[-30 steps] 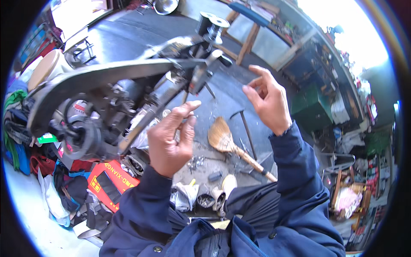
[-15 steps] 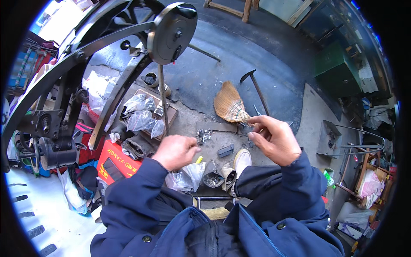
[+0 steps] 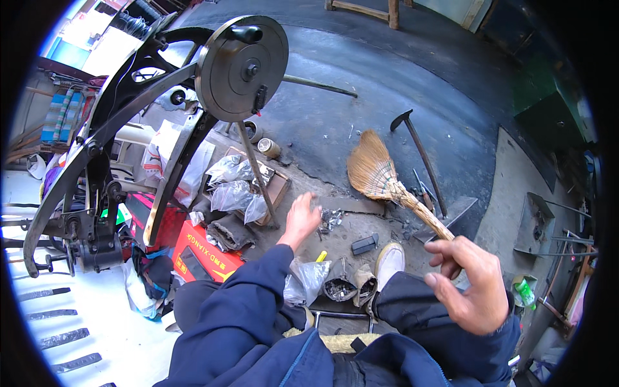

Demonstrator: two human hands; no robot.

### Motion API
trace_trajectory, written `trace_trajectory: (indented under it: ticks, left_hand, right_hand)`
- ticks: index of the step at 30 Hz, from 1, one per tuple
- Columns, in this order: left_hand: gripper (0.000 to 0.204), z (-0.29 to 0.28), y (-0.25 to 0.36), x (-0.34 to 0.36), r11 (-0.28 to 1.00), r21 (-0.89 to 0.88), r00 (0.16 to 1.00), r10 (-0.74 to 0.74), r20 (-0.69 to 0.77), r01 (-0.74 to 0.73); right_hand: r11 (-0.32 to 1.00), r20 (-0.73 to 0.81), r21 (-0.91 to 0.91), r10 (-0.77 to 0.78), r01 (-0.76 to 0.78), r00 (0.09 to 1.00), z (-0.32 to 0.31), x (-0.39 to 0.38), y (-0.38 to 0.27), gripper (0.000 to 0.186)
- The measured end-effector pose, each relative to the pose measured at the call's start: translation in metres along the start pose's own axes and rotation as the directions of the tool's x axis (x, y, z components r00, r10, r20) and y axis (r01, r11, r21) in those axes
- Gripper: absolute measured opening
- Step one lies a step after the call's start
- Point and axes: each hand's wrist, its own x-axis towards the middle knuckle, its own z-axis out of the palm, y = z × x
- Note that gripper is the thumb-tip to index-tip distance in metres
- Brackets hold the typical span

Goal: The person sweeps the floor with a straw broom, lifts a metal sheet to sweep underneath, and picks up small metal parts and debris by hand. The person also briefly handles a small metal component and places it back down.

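Observation:
My left hand (image 3: 301, 218) reaches forward over the floor with fingers apart and empty, near small metal scraps (image 3: 332, 219) and clear plastic bags of parts (image 3: 229, 197). My right hand (image 3: 474, 284) is low at the right, thumb apart and fingers loosely curled, near the end of the straw broom's handle (image 3: 422, 213); whether it touches the handle I cannot tell. The broom's head (image 3: 367, 164) lies on the floor beside a long-handled hammer-like tool (image 3: 419, 148). A black iron machine (image 3: 93, 187) with a round metal wheel (image 3: 242, 68) stands at my left.
A red box (image 3: 200, 251), open pouches of bits (image 3: 338, 284) and a dark block (image 3: 364, 244) lie by my feet. A metal dustpan-like tray (image 3: 532, 222) is at the right. A wooden stand (image 3: 393, 13) is at the back. A white board (image 3: 77, 316) lies at the left.
The view has tipped down and shifted. My left hand has reached farther forward toward the scraps and bags. My right hand has dropped back toward my right knee.

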Motion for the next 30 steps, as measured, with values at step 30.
trace_trajectory:
  ticks: [30]
  left_hand:
    - [0.041,0.0,-0.019,0.048,0.98,0.188,0.902,0.022,-0.43,0.065]
  right_hand:
    - [0.981,0.191,0.12,0.128,-0.153,0.973,0.006,0.03,-0.015,0.042]
